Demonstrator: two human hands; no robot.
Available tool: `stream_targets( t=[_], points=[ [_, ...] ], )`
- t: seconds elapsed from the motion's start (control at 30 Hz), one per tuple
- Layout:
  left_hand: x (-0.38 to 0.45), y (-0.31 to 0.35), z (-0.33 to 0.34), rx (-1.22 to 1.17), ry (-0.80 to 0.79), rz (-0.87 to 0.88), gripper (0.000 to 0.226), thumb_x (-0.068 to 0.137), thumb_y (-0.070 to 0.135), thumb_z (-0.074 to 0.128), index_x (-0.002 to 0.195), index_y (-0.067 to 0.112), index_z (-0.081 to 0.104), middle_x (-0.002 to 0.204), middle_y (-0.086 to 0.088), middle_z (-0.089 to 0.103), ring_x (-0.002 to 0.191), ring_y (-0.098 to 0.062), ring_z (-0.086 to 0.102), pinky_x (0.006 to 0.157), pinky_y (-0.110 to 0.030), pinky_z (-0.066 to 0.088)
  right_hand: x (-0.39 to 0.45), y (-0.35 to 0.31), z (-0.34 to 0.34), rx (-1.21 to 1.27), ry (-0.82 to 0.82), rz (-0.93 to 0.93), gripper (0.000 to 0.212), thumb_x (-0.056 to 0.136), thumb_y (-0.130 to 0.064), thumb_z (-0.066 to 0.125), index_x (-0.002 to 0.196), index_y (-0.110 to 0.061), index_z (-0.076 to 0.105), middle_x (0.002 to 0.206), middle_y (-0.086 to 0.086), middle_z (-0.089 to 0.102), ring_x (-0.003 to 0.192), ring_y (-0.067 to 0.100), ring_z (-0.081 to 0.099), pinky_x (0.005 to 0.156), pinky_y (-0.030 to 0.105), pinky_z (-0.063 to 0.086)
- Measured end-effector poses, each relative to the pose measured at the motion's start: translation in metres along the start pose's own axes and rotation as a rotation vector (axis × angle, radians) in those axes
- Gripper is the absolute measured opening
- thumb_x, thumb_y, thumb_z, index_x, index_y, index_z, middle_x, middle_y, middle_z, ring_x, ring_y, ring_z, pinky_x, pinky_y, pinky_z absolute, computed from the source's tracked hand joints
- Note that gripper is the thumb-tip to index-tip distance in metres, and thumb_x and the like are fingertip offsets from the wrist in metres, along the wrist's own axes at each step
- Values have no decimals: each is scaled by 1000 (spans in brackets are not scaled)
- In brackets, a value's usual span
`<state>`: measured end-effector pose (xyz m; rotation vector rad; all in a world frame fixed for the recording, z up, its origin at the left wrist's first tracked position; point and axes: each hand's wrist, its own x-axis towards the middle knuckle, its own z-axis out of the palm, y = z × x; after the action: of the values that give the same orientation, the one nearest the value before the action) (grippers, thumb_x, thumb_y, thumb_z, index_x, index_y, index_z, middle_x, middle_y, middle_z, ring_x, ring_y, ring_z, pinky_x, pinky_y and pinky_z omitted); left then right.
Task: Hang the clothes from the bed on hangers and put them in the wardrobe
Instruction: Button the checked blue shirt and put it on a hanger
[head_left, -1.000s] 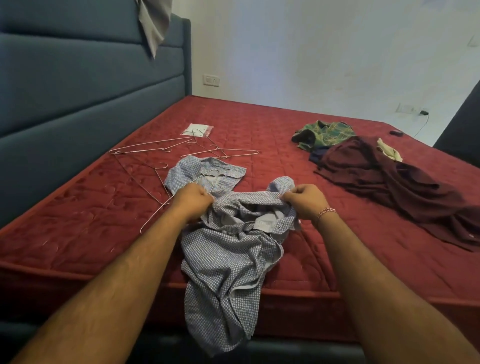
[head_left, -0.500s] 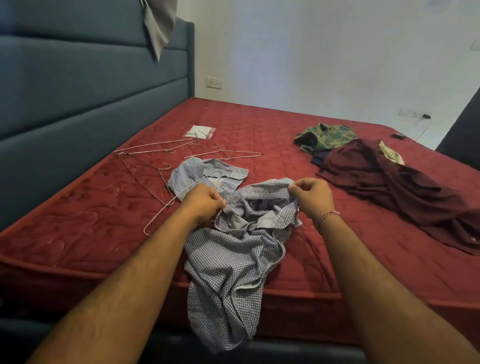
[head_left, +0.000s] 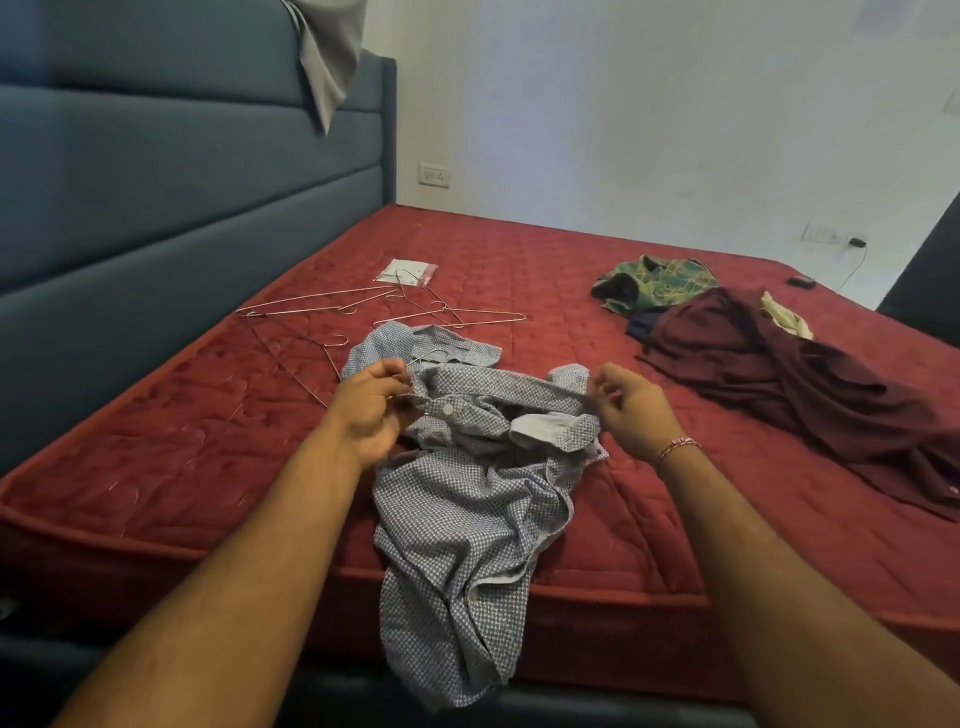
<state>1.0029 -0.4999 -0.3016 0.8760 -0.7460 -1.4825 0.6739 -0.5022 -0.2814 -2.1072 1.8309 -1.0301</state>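
Both hands, left hand (head_left: 375, 402) and right hand (head_left: 631, 410), have pulled the checked shirt (head_left: 467, 499) collar wider, fingers pinching it, ready for a hanger (head_left: 452, 317).

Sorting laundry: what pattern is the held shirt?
Small blue-and-white checked cotton shirt, clearest in the head view.

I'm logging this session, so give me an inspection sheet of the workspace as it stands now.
Surface: red mattress, bare quilted top.
Job's things: checked shirt hangs over the near edge; wire hangers loose; maroon garment and green shirt heaped.
Clutter: small plastic bag.
Grippers: left hand and right hand pinch the shirt's collar.
Cables: charger lead at the wall socket.
Surroundings: blue headboard, white wall.
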Motion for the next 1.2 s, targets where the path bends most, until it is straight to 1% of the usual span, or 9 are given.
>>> stream_targets(
  t=[0.07, 0.2, 0.33, 0.5, 0.63, 0.77, 0.9, 1.0, 1.2],
  points=[
    [-1, -2, 0, -18, -17, -6, 42, 96, -16, 31, 98, 9, 64, 90, -14, 67, 74, -23, 70, 71, -42, 58, 0, -4, 1, 32, -9, 26, 36, 85, 4, 59, 70, -27, 69, 75, -8, 74, 66, 0, 69, 64, 23, 52],
    [-3, -7, 11, -113, -32, -18, 41, 90, -7, 31, 104, 8, 67, 93, -15, 68, 83, -26, 66, 76, -46, 61, 2, -16, 7, 281, 38, 139, 10, 79, -10, 79, 79, -20, 76, 73, -4, 75, 66, 17, 74, 69, 34, 61],
    [-4, -6, 21, -236, -146, 101, 51, 85, -14, 36, 115, 9, 71, 112, -15, 67, 97, -25, 65, 100, -47, 52, 3, -37, 13, 595, 65, 201, 34, 83, 12, 67, 107, -11, 72, 94, 8, 67, 68, 9, 62, 68, 30, 57],
    [-10, -10, 36, -307, -123, 191, 55, 91, -21, 33, 114, 8, 73, 114, -11, 71, 102, -21, 69, 89, -32, 60, 5, -55, 14, 1204, 100, 368, 39, 90, 23, 50, 112, 1, 72, 105, 19, 69, 78, 28, 71, 71, 45, 63],
    [-4, -17, 28, -145, -22, 160, 44, 91, -5, 42, 116, 10, 75, 128, -13, 70, 120, -29, 64, 103, -46, 55, 8, -41, 21, 719, 132, 286, 33, 85, 1, 66, 105, -23, 78, 100, 9, 74, 76, 31, 67, 75, 48, 61],
    [-6, -19, 33, 605, 54, 237, 25, 92, 34, 75, 112, 19, 73, 119, 0, 69, 112, -22, 65, 94, -40, 54, 9, -36, 22, 53, 162, 12, 43, 87, -10, 70, 129, -22, 70, 123, -6, 64, 103, 10, 60, 92, 28, 50],
    [1, -22, 38, 1396, 375, 549, 13, 89, 34, 76, 99, 26, 73, 107, 3, 54, 111, -23, 50, 97, -41, 45, 4, -38, 23, -85, 305, -37, 38, 89, -7, 66, 121, -26, 75, 107, -7, 65, 91, 16, 63, 74, 30, 50],
    [0, -10, 41, 1355, 445, 697, 5, 93, 24, 66, 88, 24, 65, 88, 7, 60, 89, -22, 59, 81, -40, 51, 4, -38, 17, -143, 366, -6, 31, 88, -12, 66, 110, -30, 79, 102, -8, 68, 87, 19, 66, 68, 26, 40],
    [11, 3, 15, 1316, 229, 519, 10, 84, 33, 55, 90, 27, 60, 75, 7, 65, 72, -22, 65, 66, -37, 54, 7, -32, 21, -148, 1, -111, 33, 88, -5, 62, 112, -22, 75, 122, -5, 60, 98, 14, 58, 89, 34, 53]
  ],
)
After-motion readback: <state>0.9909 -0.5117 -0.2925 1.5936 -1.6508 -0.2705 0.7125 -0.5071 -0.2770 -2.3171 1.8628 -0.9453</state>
